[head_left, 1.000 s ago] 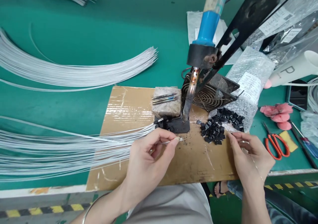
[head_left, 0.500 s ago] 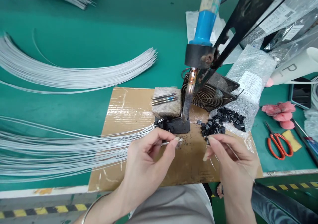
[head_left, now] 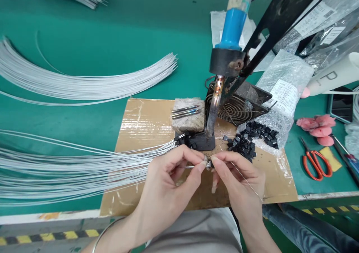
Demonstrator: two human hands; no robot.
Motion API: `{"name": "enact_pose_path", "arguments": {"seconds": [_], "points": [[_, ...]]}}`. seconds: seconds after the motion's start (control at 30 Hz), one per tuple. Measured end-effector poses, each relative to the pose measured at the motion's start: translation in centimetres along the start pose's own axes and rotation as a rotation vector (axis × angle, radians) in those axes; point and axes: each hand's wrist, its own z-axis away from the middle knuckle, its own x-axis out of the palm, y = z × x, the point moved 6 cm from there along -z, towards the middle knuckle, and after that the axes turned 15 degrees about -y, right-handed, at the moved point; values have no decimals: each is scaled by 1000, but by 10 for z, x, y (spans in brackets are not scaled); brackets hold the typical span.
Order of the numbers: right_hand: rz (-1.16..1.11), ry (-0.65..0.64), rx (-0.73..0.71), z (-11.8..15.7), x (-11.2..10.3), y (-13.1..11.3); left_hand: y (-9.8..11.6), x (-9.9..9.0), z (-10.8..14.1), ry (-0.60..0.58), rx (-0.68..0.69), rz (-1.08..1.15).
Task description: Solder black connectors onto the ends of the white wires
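Observation:
My left hand (head_left: 172, 187) pinches the end of a white wire (head_left: 190, 167) between thumb and forefinger. Against its fingertips, my right hand (head_left: 239, 183) pinches a small black connector (head_left: 211, 164). The wire end and the connector meet there, mostly covered by fingers, so I cannot tell whether they are joined. A thin strand of solder wire (head_left: 249, 185) also runs through my right hand. Just above both hands, the tip of a soldering iron (head_left: 214, 110) points down at its black base (head_left: 204, 142). A pile of black connectors (head_left: 242, 146) lies behind my right hand.
Many white wires (head_left: 84, 170) spread from the left across the cardboard (head_left: 146, 122); another bundle (head_left: 112, 86) lies behind. A fan (head_left: 238, 105) stands by the iron. Metal tips (head_left: 185, 112) rest on a pale block (head_left: 187, 125). Scissors (head_left: 316, 165) and bubble-wrap bags (head_left: 283, 84) are right.
My right hand has moved left from beside the connector pile, bringing the black connector to the wire end. My left hand has barely moved and still pinches the wire.

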Motion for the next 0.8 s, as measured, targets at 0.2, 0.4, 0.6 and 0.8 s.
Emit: {"name": "enact_pose_path", "arguments": {"seconds": [0.2, 0.4, 0.6, 0.8], "points": [[-4, -9, 5, 0, 1, 1, 6, 0, -2, -3, 3, -2], [-25, -13, 7, 1, 0, 2, 9, -1, -6, -15, -9, -7], [6, -25, -2, 0, 0, 2, 3, -2, -6, -41, -12, -51], [137, -40, -25, 1, -3, -2, 3, -5, -11, -68, -70, -127]]}}
